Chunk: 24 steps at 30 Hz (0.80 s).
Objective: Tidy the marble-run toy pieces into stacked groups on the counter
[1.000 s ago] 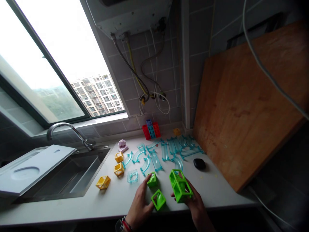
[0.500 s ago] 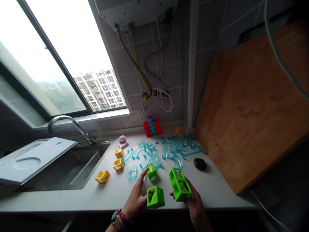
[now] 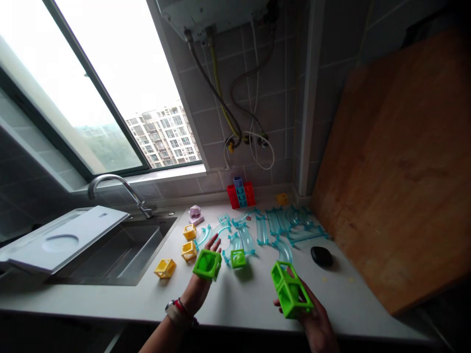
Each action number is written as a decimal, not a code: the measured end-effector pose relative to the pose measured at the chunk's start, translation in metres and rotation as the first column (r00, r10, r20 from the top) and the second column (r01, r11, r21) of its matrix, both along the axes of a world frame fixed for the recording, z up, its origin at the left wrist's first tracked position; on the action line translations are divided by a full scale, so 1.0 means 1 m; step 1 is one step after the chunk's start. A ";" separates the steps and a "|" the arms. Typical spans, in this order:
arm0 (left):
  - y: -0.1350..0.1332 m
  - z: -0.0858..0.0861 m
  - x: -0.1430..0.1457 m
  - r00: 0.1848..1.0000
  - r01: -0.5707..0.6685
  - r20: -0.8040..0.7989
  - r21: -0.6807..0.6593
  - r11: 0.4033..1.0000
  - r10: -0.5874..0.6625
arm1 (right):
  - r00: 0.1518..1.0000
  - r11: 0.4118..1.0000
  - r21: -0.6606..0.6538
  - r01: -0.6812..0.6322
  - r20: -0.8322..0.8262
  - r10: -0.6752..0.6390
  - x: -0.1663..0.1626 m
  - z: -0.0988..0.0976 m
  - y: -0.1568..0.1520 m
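Observation:
My left hand [image 3: 198, 287] holds a single green open-frame cube [image 3: 207, 264] lifted above the white counter [image 3: 235, 299]. A pair of joined green cubes [image 3: 290, 290] rests in my right hand [image 3: 317, 323], held over the counter's front edge. Another green cube [image 3: 238, 258] sits on the counter between my hands, by the clear blue track pieces [image 3: 272, 228]. Three yellow cubes [image 3: 165, 267] lie to the left of my left hand.
A sink [image 3: 110, 255] with a faucet [image 3: 121, 189] and a white board [image 3: 62, 238] over it lies at the left. Red and blue blocks [image 3: 241, 194] stand against the wall tiles. A black oval object [image 3: 321, 256] lies by a large wooden board [image 3: 401, 171] leaning at the right.
My left hand picked a green cube off the counter and lifted it up and to the left. My right hand kept the joined cubes and shifted slightly right.

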<state>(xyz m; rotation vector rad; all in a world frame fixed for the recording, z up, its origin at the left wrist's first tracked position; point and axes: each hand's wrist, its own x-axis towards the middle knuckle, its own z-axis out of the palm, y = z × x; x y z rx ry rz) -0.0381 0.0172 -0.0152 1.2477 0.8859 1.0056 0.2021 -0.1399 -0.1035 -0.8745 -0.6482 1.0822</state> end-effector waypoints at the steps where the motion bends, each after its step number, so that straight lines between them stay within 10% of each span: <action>1: -0.002 0.005 0.001 0.999 -0.034 0.015 -0.016 0.999 0.034 | 1.000 1.000 -0.005 0.004 0.010 -0.004 0.000 0.001 0.000; 24: 0.010 0.010 0.014 0.995 -0.002 -0.095 -0.267 0.964 -0.025 | 1.000 1.000 -0.014 0.000 0.022 0.000 0.002 0.014 -0.004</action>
